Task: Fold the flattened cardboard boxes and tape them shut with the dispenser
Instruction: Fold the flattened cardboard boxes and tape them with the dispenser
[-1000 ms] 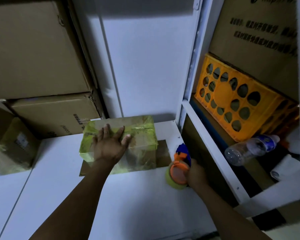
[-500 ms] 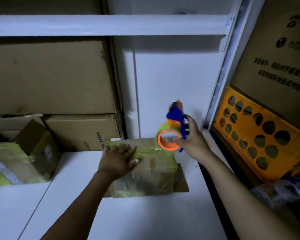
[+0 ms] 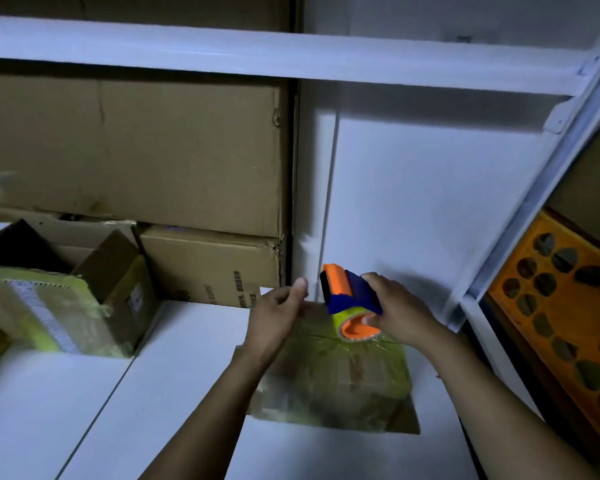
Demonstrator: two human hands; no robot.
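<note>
A small cardboard box (image 3: 343,379) wrapped in yellowish tape lies on the white shelf surface (image 3: 174,403), with a flat cardboard piece under it. My right hand (image 3: 399,313) grips the orange and blue tape dispenser (image 3: 352,303) above the box's far edge, thumb in the roll's orange core. My left hand (image 3: 278,317) hovers just left of the dispenser, above the box's far left corner, fingers loosely curled with the fingertips near the dispenser's head. Whether it pinches a tape end is too blurred to tell.
Large cardboard boxes (image 3: 136,150) are stacked at the back left. A taped box with open flaps (image 3: 59,306) sits at the left. A white shelf beam (image 3: 291,53) runs overhead, and a white upright (image 3: 534,188) slants at the right. An orange crate (image 3: 561,299) stands beyond it.
My right hand lifted the dispenser from the shelf at the box's right to above its far edge. My left hand rose off the box top toward the dispenser. The view tilted upward.
</note>
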